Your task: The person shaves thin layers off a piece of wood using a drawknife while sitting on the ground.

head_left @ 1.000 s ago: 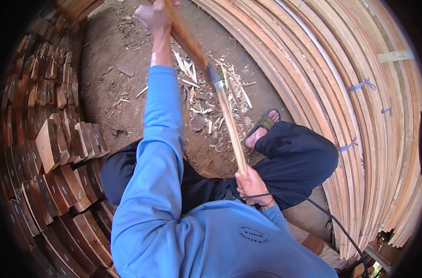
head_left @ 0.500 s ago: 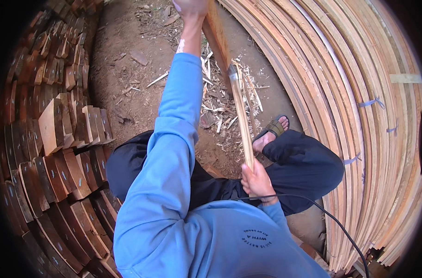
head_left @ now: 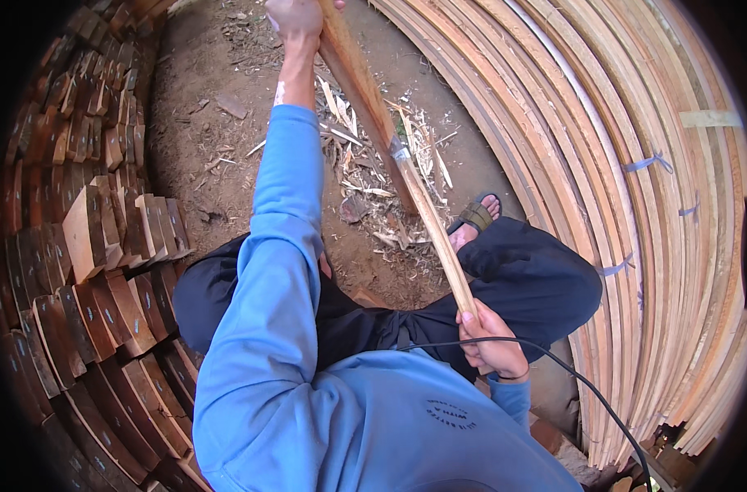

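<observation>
At the far end of my reach, my left hand (head_left: 298,23) is closed around the upper part of a brown wooden plank (head_left: 359,82). The plank slants down and right, and its lower end reaches toward the wood chips. Near my right thigh, my right hand (head_left: 495,343) grips a long-handled tool (head_left: 435,221) by the near end of its pale wooden handle. A grey metal piece caps the tool's far end and overlaps the plank's edge; whether it touches cannot be made out. The blade's shape is hidden.
Wood shavings (head_left: 373,176) litter the dirt floor (head_left: 209,107) between my feet. Stacked boards (head_left: 103,312) rise on the left. Long pale planks (head_left: 554,148) curve along the right. A black cable (head_left: 583,377) crosses my lap near the right hand, and my sandalled foot (head_left: 478,215) rests beside the shavings.
My left hand and the plank's upper end have shifted left. My right hand has moved slightly right and down, and the tool's handle slants more. The whole view has shifted a little.
</observation>
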Demonstrator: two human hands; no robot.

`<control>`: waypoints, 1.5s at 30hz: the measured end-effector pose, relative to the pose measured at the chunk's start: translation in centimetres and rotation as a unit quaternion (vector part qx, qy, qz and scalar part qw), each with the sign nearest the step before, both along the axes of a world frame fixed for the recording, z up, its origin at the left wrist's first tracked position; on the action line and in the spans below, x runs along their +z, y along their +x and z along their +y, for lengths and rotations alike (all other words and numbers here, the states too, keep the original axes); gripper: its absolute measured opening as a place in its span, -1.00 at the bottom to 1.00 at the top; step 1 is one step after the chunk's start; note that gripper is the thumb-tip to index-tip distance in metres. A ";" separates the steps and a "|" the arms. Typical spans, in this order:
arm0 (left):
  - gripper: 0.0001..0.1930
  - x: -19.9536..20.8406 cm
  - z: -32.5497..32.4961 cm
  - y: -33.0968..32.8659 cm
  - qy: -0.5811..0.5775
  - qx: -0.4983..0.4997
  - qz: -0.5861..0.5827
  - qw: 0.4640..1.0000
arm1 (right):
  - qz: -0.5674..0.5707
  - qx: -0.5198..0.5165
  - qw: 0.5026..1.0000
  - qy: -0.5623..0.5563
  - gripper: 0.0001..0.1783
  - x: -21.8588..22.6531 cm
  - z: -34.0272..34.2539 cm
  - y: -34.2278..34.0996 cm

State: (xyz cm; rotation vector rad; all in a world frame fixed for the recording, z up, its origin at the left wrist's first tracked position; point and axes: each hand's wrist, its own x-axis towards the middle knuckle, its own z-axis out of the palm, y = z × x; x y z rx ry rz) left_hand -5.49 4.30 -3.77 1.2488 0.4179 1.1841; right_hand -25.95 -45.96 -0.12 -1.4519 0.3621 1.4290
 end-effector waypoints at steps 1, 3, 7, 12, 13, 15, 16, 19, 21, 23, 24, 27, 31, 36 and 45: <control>-0.73 0.3 -0.2 -0.6 0.018 -0.006 -0.006 1.000 | -0.001 0.005 1.000 -0.003 -0.83 0.5 -0.3 0.1; -0.73 0.5 -1.2 -1.8 0.101 -0.028 -0.027 0.994 | -0.037 -0.012 0.999 0.018 -0.82 0.9 0.1 -0.6; -0.77 3.3 -5.2 -2.6 0.137 -0.180 -0.077 0.971 | -0.069 -0.051 0.995 0.051 -0.75 0.2 2.4 1.5; -0.66 6.7 -4.8 -3.2 -0.030 -0.486 -0.096 0.868 | 0.039 -0.105 0.979 0.170 -0.70 -0.4 -1.5 6.3; -0.64 7.0 -3.3 -3.3 -0.037 -0.493 -0.088 0.865 | 0.018 -0.089 0.983 0.161 -0.70 -0.1 -2.1 7.0; -0.60 8.2 -0.4 -3.8 -0.020 -0.477 -0.079 0.875 | -0.011 -0.043 0.987 0.157 -0.70 0.7 -2.5 8.1; -0.58 9.0 1.0 -4.4 0.001 -0.455 -0.077 0.887 | -0.016 -0.025 0.985 0.169 -0.70 0.6 -2.6 8.7; -0.62 11.8 3.8 -6.3 0.040 -0.475 -0.108 0.872 | -0.020 0.012 0.980 0.195 -0.70 0.4 -2.7 9.9; -0.64 12.7 6.5 -7.0 0.087 -0.546 -0.144 0.821 | 0.001 0.002 0.978 0.208 -0.70 -0.2 -2.8 9.4; -0.64 13.4 6.5 -7.9 0.092 -0.537 -0.120 0.830 | -0.012 0.005 0.980 0.198 -0.70 -0.2 -2.0 9.1; -0.63 14.1 5.0 -8.1 0.096 -0.517 -0.096 0.845 | -0.037 0.012 0.982 0.185 -0.70 0.6 -0.8 8.8; -0.61 14.7 -1.9 -8.5 0.080 -0.465 -0.028 0.881 | -0.068 0.016 0.982 0.175 -0.71 1.1 4.4 7.5; -0.55 15.0 -4.8 -7.1 0.136 -0.512 0.033 0.847 | -0.040 -0.078 0.957 0.276 -0.71 -0.5 6.0 11.4; -0.59 16.9 -2.0 -7.4 0.142 -0.370 -0.015 0.918 | -0.165 -0.031 0.967 0.192 -0.79 -7.1 4.4 14.3; -0.65 18.7 -3.4 -9.5 0.084 -0.228 -0.094 0.966 | -0.323 0.029 0.945 -0.034 -0.81 -23.0 9.3 9.5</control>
